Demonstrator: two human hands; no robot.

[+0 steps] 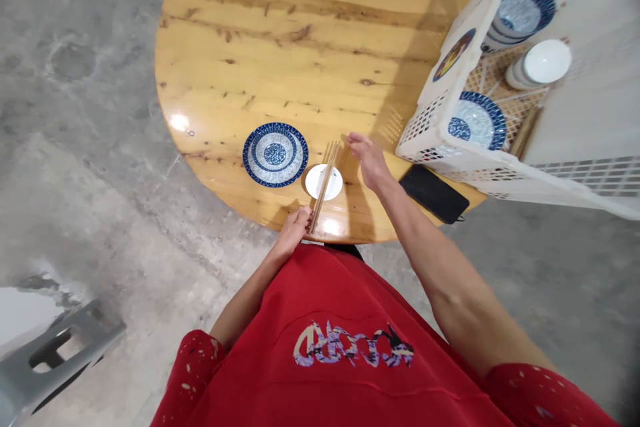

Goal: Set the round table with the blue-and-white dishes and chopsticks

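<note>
A red shirt (350, 300) is filling the bottom of the frame, bearing stylised lettering (353, 345) I cannot surely read. At centre, chopsticks (326, 185) are lying across a white dish (313, 181), probably so that it is propping them off the table (240, 80). The left hand (299, 223) is curling beside their lower ends; whether it is gripping them, I cannot tell. The right hand (370, 160), loosely open near their upper ends, is holding nothing visible. At upper right, a basket (431, 107) is carrying an oval sticker (454, 55), its print illegible.
</note>
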